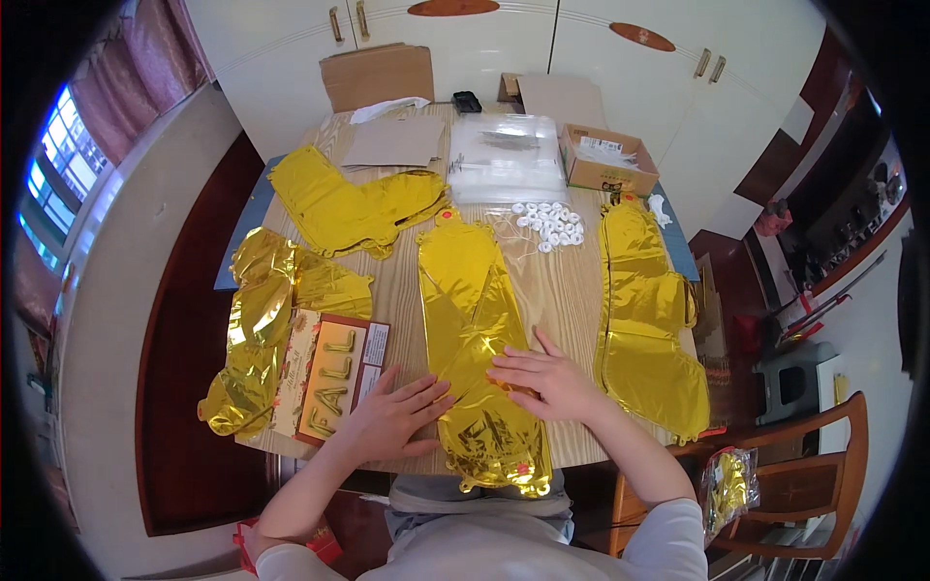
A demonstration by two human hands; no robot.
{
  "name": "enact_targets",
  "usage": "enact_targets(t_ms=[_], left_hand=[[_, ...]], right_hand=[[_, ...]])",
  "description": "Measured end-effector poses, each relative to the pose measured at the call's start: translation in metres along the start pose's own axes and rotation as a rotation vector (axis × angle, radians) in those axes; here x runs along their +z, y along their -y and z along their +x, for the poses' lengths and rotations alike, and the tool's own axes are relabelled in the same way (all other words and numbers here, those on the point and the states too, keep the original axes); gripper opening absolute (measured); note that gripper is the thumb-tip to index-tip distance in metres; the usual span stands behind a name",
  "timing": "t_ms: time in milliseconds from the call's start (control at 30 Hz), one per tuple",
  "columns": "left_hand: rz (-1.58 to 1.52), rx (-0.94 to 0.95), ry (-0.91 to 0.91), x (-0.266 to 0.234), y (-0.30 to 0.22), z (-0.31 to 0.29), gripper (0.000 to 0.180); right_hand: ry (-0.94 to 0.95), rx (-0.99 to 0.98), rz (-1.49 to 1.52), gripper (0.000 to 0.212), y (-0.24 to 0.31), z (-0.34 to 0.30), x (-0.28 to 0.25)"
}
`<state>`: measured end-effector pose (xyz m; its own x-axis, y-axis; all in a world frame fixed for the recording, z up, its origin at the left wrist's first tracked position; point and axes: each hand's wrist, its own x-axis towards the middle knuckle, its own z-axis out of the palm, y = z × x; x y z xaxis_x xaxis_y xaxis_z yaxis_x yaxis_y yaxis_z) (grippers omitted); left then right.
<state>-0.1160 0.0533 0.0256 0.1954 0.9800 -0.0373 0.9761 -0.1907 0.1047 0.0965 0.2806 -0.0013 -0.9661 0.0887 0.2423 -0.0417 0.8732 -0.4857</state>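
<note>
On the wooden table (395, 300), in the head view, a flat gold foil balloon (470, 300) is laid lengthwise. Its left edge is touched by the left hand (395, 418), its right side is partly covered by the right hand (550, 381); the 2 hands are held flat, fingers apart.

Middle gold foil (468, 290) part-hidden by right hand (552, 382); cabinet (620, 73) cropped.
</note>
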Motion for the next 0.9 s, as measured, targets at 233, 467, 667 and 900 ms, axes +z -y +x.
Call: enact_targets(t_ms=[233,467,667,900], left_hand=[[0.031,0.007,0.006,-0.001,0.0,-0.001,0.067],[0.018,0.046,0.017,-0.003,0.005,-0.008,0.067],[0.028,0.061,0.024,-0.015,0.003,-0.013,0.064],[0.075,0.027,0.01,-0.02,-0.004,-0.001,0.077]], right_hand=[[0.003,-0.036,-0.05,0.03,-0.003,-0.002,0.002],[0.005,-0.03,-0.055,0.028,-0.002,-0.001,0.002],[-0.001,-0.034,-0.052,0.027,-0.002,-0.002,0.002],[0.001,-0.039,-0.061,0.026,-0.002,-0.002,0.002]])
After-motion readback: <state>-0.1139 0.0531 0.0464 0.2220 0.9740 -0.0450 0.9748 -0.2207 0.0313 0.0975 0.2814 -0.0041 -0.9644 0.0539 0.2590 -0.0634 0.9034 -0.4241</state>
